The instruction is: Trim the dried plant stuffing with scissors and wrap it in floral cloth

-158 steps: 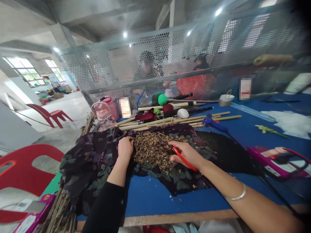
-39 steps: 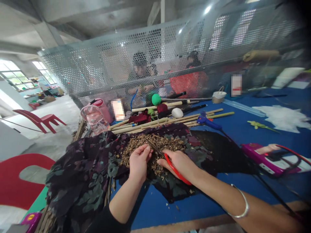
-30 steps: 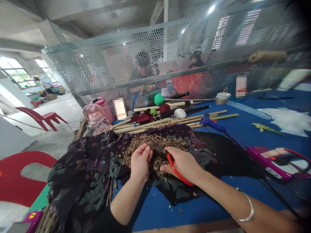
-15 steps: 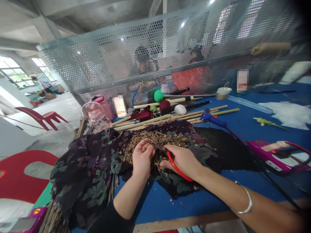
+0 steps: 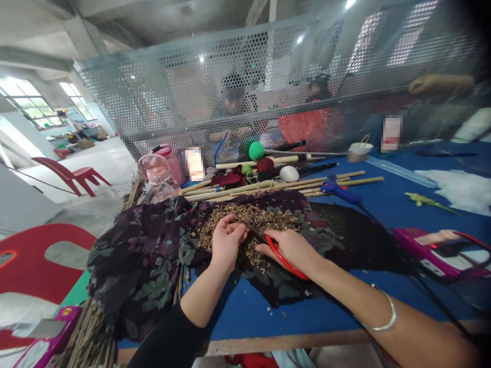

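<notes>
My right hand (image 5: 293, 249) is closed around the red-handled scissors (image 5: 282, 255). Their dark blades point left and reach the fingertips of my left hand (image 5: 227, 240). Thumb and fingers of that hand are pinched together; whatever lies between them is too small to make out. Both hands are over a heap of chopped brown dried plant bits (image 5: 215, 219). This heap lies on a dark floral cloth (image 5: 141, 255) spread across the blue table (image 5: 261, 322). A few loose bits are scattered on the table near the cloth's front edge.
Behind the heap lie several wooden sticks (image 5: 245, 191), a green ball (image 5: 256, 151), a white ball (image 5: 289, 174) and a blue glue gun (image 5: 339, 190). A pink bottle (image 5: 169, 166) stands left, a purple device (image 5: 416, 250) right. Perforated metal screen (image 5: 184, 92) stands at the back, people beyond.
The whole view has shifted slightly, so things appear a little further right. Both hands keep nearly the same pose, with the scissors still at the left fingertips.
</notes>
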{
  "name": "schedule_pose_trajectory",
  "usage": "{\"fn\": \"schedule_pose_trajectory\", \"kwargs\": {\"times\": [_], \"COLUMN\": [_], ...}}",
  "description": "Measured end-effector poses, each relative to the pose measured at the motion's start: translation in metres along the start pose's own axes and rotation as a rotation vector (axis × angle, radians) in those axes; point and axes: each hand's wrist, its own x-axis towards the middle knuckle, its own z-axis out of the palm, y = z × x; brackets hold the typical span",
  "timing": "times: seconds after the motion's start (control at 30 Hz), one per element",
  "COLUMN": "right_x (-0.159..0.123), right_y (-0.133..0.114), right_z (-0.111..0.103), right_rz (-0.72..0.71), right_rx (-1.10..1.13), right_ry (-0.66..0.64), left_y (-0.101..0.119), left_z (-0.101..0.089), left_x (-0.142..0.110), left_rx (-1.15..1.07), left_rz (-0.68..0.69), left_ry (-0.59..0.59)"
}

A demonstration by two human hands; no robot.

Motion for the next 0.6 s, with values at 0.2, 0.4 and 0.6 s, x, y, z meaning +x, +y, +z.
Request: {"fn": "schedule_pose_trajectory", "kwargs": {"times": [0.2, 0.4, 0.6], "right_x": [0.0, 0.002, 0.0], "right_y": [-0.001, 0.003, 0.007], "right_z": [-0.001, 0.001, 0.003], "right_rz": [-0.005, -0.015, -0.02], "right_rx": [-0.004, -0.039, -0.051], "right_ry": [-0.002, 0.092, 0.149], "left_y": [0.0, 0.032, 0.067], "left_z": [0.002, -0.033, -0.097], "left_x": [-0.001, 0.021, 0.048], "left_rx": [0.047, 0.585, 1.496], "left_rz": [-0.019, 0.146, 0.185], "left_ry": [-0.005, 0.004, 0.222]}}
